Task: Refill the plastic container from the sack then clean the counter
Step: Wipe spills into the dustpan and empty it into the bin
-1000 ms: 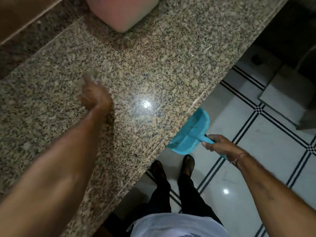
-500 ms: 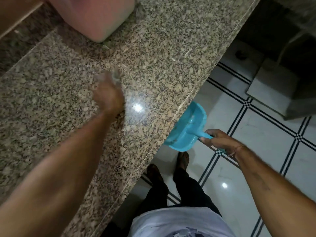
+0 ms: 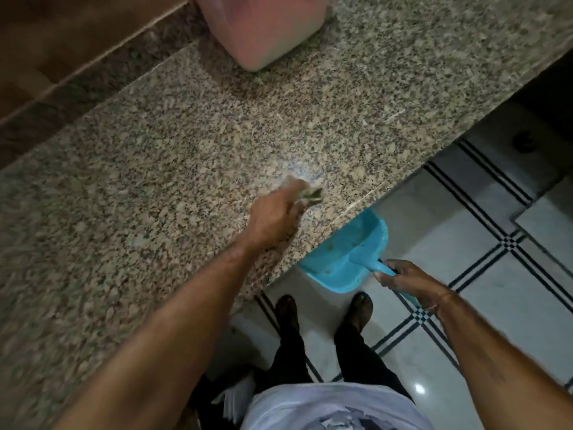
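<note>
My left hand (image 3: 276, 217) rests on the speckled granite counter (image 3: 173, 156) close to its front edge, fingers closed around a small blurred cloth or brush (image 3: 311, 195). Just below that edge my right hand (image 3: 406, 282) grips the handle of a blue dustpan (image 3: 347, 259), whose open mouth sits against the counter's rim. A few small bits lie inside the pan. A pink plastic container (image 3: 263, 29) stands at the back of the counter. No sack is in view.
A brown wall ledge (image 3: 62, 51) runs along the counter's back left. White floor tiles (image 3: 511, 290) with black lines lie to the right, and my feet (image 3: 322, 311) stand under the counter edge.
My left hand has swept from the middle of the counter toward the front edge, near the dustpan. The dustpan has stayed against the rim in my right hand.
</note>
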